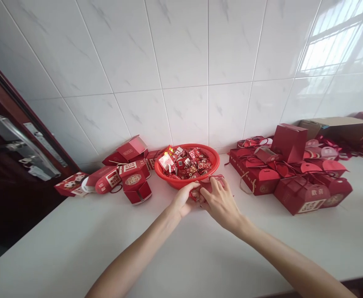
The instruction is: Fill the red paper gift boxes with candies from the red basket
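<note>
My left hand (pixel 185 199) and my right hand (pixel 219 202) meet in front of the basket, fingers bent around a red paper gift box (pixel 216 179). Most of that box is hidden behind my fingers; its top edge and a bit of thin cord show just past my right knuckles. Directly behind it stands a red plastic basket (pixel 216 160), filled with wrapped sweets (pixel 190 163) in red, white and gold. My fingertips are close together, the left ones partly covered by the right hand.
Several red boxes (pixel 136 186) lie in a loose group on the left. Filled-looking handled gift boxes (pixel 302 193) crowd the right side, with a cardboard carton (pixel 333 124) behind them. A tiled wall (pixel 181 62) backs the white table (pixel 156 256); a dark door (pixel 17 153) borders the left.
</note>
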